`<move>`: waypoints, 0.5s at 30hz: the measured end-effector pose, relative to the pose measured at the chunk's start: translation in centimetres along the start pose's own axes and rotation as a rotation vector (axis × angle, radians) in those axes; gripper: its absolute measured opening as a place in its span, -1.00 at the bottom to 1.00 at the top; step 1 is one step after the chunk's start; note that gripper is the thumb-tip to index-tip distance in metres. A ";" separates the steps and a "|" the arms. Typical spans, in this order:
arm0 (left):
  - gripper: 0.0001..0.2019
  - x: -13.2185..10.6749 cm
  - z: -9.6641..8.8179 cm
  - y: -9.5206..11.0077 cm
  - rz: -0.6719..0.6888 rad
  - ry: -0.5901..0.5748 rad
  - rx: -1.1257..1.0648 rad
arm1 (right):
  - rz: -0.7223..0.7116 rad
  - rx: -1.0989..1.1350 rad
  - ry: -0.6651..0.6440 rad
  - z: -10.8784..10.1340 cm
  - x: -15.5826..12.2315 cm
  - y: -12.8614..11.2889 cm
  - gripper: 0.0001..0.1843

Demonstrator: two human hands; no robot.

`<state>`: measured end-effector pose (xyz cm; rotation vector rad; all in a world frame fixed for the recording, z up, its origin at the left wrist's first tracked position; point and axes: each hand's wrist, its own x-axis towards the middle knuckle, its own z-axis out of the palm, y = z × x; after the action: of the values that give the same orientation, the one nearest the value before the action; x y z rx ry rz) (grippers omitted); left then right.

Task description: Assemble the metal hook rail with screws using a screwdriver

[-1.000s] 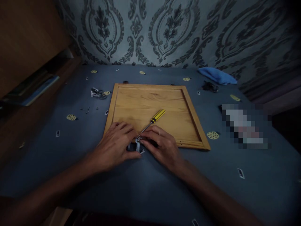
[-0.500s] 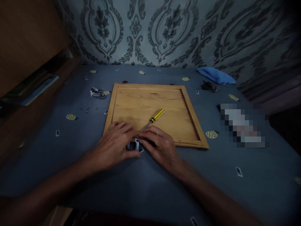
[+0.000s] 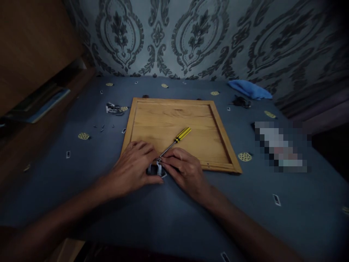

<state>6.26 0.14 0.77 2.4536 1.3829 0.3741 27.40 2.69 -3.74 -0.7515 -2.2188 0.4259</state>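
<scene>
A framed wooden panel (image 3: pixel 174 116), like a cabinet door, lies flat on the table. At its near edge is a small metal hinge (image 3: pixel 159 169). My left hand (image 3: pixel 136 165) curls around the hinge, fingers over the panel edge and thumb in front. My right hand (image 3: pixel 185 169) is pinched closed at the hinge's upper end; whatever its fingertips hold is too small to make out. A screwdriver with a yellow and black handle (image 3: pixel 183 134) rests on the panel, its shaft tip right by my right fingertips.
Left of the panel lie another metal hinge (image 3: pixel 113 108) and several small screws (image 3: pixel 102 128). At the back right are a blue cloth (image 3: pixel 249 89) and a dark object (image 3: pixel 242 102). A blurred-out item (image 3: pixel 280 147) lies right. Wooden shelving (image 3: pixel 40 47) borders the table's left side.
Both hands stay at the hinge, with the right fingertips shifting only slightly. The view has tilted a little; the screwdriver and panel keep their places.
</scene>
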 end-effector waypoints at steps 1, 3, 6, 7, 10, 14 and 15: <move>-0.52 -0.1 -0.1 -0.1 -0.003 -0.003 -0.008 | 0.003 0.003 -0.006 0.0 0.0 0.0 -0.80; -0.51 -0.2 -0.3 -0.4 -0.011 -0.007 -0.020 | 0.005 0.012 -0.013 -0.1 0.0 -0.1 -0.79; -0.50 -0.3 -0.6 -0.7 -0.021 0.014 -0.014 | 0.010 0.023 -0.021 -0.1 0.0 -0.1 -0.79; -0.50 -0.3 -0.6 -0.7 -0.020 0.018 -0.011 | 0.012 0.025 -0.023 -0.1 0.0 -0.1 -0.79; -0.52 -0.3 -0.6 -0.6 -0.022 0.016 -0.008 | 0.015 0.017 -0.026 -0.1 0.0 -0.1 -0.78; -0.53 -0.2 -0.6 -0.3 -0.026 -0.003 -0.021 | -0.002 0.006 -0.013 0.0 0.0 0.0 -0.76; -0.54 -0.2 -0.6 -0.3 -0.025 -0.010 -0.026 | -0.006 0.005 -0.011 0.0 -0.1 0.0 -0.76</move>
<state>5.70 0.17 1.15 2.4115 1.3945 0.3710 27.42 2.67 -3.81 -0.7419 -2.2288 0.4336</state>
